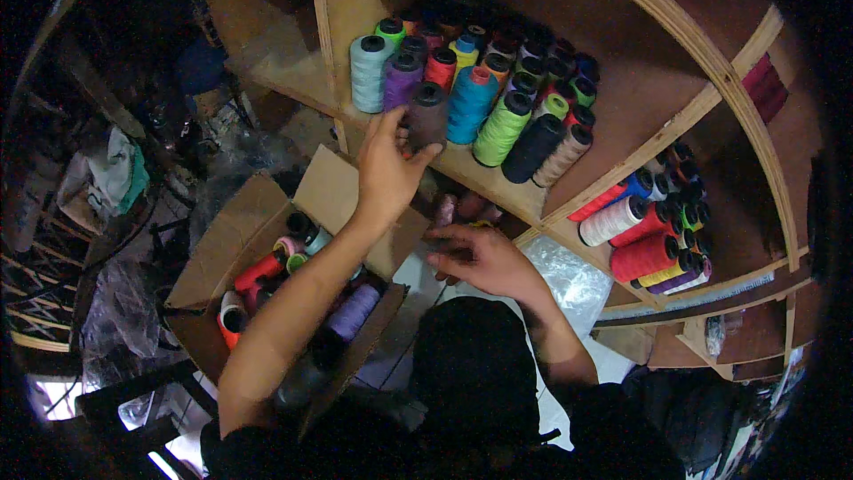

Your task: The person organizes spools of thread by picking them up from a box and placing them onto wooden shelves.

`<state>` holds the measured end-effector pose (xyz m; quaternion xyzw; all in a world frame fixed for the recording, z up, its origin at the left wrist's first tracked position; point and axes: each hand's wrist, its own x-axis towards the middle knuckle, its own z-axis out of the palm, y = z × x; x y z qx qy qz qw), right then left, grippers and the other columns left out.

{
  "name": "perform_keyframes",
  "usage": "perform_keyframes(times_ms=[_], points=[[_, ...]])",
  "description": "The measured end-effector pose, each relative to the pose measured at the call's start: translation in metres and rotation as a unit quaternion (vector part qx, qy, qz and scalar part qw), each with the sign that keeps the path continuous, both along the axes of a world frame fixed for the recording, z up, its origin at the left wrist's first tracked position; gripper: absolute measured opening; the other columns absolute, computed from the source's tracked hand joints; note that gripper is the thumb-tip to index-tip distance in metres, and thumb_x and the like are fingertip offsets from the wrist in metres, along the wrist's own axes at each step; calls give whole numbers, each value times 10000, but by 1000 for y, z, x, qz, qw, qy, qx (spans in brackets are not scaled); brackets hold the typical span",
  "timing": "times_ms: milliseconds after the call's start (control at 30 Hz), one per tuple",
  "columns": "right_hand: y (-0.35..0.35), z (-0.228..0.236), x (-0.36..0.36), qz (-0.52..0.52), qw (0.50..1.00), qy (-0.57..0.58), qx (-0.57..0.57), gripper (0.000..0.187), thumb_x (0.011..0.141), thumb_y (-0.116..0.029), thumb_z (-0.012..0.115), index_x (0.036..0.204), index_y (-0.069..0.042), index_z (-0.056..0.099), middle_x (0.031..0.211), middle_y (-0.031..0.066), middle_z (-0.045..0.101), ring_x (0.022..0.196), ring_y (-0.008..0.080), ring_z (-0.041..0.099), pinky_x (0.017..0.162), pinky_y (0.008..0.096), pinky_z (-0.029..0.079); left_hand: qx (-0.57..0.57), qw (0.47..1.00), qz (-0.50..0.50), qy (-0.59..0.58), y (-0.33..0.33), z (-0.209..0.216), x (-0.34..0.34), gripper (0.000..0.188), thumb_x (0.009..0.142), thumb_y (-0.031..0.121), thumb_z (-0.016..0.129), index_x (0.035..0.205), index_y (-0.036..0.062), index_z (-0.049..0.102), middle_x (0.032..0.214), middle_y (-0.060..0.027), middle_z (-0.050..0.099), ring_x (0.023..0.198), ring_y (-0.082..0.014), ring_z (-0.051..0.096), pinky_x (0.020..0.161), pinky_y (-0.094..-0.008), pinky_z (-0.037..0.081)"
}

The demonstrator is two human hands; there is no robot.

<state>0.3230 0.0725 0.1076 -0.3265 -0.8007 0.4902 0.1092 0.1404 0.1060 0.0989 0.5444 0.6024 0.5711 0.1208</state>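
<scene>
A dark brown thread cone [427, 121] stands at the front edge of the wooden shelf [471, 170], with the fingers and thumb of my left hand [389, 167] closed around its lower part. Just beside it are a purple thread cone [402, 84] and a blue thread cone [472, 107]. Lower and to the right, my right hand [489, 260] hangs in front of the shelf, its fingers apart and nothing visible in them. Behind those fingers, some pinkish spools [446, 209] show dimly under the shelf.
An open cardboard box [198, 282] with several thread cones stands below my left forearm. Rows of coloured cones fill the shelf, with a white cone [611, 220] in the compartment to the right, past a wooden divider [622, 160]. Clear plastic wrap [569, 280] lies below.
</scene>
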Motion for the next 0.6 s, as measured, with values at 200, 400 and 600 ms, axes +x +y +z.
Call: perform_keyframes(times_ms=[200,400,600], points=[[-1,-17,0,17,997,48,-54,369,862,-189,598,1165,1,509,821,95,638,672,120,606,634,259,493,79,995,26,49,8,0,5,409,651,48,753,941,-12,471,909,-136,497,797,-251,542,683,-345,468],[-5,-11,-9,42,997,42,59,290,860,-174,596,1111,-35,556,796,67,638,700,110,608,640,266,493,15,999,12,50,-5,3,-2,394,646,55,755,915,-8,474,858,-153,541,756,-296,554,663,-371,464],[-5,-8,-12,-8,994,101,35,236,838,-74,604,1069,-30,580,860,37,624,742,114,605,669,243,487,-221,964,-59,137,-62,9,-39,271,772,224,623,826,-33,554,782,-209,589,811,-346,599,692,-405,476]])
